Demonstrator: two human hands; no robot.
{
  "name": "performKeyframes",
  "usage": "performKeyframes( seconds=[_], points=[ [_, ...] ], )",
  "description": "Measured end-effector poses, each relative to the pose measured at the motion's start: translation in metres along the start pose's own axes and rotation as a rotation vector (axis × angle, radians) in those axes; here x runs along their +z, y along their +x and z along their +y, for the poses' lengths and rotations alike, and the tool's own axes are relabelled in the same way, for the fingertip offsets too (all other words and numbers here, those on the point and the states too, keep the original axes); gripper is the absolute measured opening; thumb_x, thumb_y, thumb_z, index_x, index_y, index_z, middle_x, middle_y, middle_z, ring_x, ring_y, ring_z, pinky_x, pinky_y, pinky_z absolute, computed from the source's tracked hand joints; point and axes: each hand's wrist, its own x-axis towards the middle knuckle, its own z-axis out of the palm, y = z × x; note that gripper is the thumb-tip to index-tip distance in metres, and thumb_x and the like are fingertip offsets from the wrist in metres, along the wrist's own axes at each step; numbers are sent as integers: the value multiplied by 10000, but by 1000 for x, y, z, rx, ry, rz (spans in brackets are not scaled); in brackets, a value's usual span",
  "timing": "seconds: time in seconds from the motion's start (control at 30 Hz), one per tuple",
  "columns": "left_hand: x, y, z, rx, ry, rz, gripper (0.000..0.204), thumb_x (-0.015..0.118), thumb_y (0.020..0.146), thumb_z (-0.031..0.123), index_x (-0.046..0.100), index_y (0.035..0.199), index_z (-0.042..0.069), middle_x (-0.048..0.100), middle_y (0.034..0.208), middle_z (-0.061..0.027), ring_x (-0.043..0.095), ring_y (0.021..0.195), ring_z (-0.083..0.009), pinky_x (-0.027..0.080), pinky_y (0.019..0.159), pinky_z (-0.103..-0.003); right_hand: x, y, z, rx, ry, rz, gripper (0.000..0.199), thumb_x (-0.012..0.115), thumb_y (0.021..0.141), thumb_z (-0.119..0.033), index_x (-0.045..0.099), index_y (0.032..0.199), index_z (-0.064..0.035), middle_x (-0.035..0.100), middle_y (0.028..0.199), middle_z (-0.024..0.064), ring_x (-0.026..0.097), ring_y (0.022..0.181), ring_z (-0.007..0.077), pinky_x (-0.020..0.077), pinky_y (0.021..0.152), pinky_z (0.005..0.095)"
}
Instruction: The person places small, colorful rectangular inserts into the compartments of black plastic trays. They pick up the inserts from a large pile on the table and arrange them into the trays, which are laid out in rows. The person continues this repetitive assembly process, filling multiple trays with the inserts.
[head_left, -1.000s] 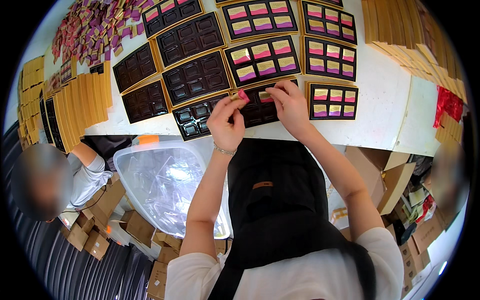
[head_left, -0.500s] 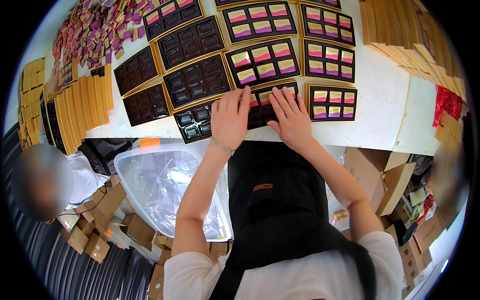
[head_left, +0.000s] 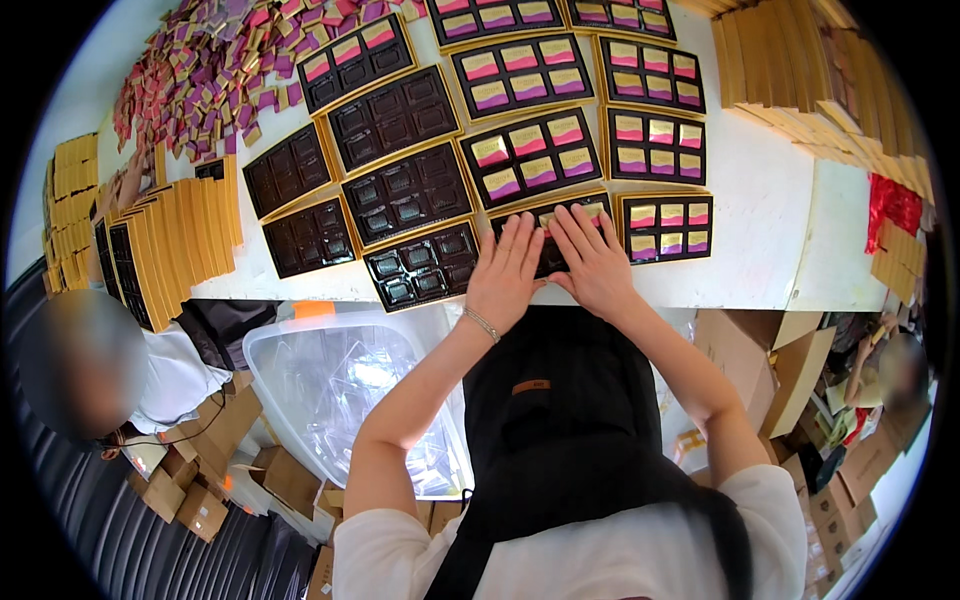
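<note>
Left hand [head_left: 507, 272] and right hand [head_left: 592, 262], fingers spread flat, press the tray [head_left: 548, 232] at the table's [head_left: 770, 215] near edge; even pressure seats pieces best.

Left hand [head_left: 507, 272] and right hand [head_left: 597, 262] now flattened side by side, fingers no longer pinching, pressing the gold-rimmed tray [head_left: 553, 225]

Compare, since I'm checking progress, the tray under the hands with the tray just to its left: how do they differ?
The tray under the hands is mostly covered by the left hand and right hand, with a yellow-wrapped piece showing at its far edge. The left neighbour tray lies uncovered, its dark compartments holding no coloured pieces. Both are dark, gold-edged trays at the white table front.
</note>
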Motion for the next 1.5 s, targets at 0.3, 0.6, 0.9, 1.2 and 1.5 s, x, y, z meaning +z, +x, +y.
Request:
performKeyframes(
  seconds=[0.3,0.6,0.9,1.2,1.5],
  points=[
    [-6,27,5,128,-46,-50,751,628,843,360,365,1422,-38,316,1523,-174,278,1421,-331,240,1139,-490,0,-1,17,49,9,63,799,620,811,-469,381,1435,-32,333,1524,120,263,1429,311,162,1159,512],
    [-135,173,-172,0,61,434,367,619,790,125,604,1142,21,613,1181,-169,580,1094,-330,478,923,-442,-108,231,87,40,288,640,236,616,868,-95,610,1096,-32,622,1024,167,608,931,366,497,770,424],
    [-126,339,-280,-136,-10,85,260,746,768,209,701,974,57,639,1047,-159,609,1027,-319,497,896,-402,-75,462,144,459,-38,513,418,763,759,-262,611,1072,-30,605,1053,234,619,951,399,517,829,436],
    [-103,367,-280,-186,22,-80,214,682,797,194,667,965,63,685,966,-172,651,967,-334,502,868,-426,-72,449,194,186,285,383,399,721,747,-92,629,1132,-43,596,1133,153,628,977,311,526,856,405],
    [-84,408,-269,-175,216,373,296,686,782,154,592,1031,24,591,1021,-212,630,898,-387,530,794,-446,-78,434,189,91,310,417,234,707,683,-54,657,904,5,620,864,196,605,856,365,499,770,417]
  ],
)
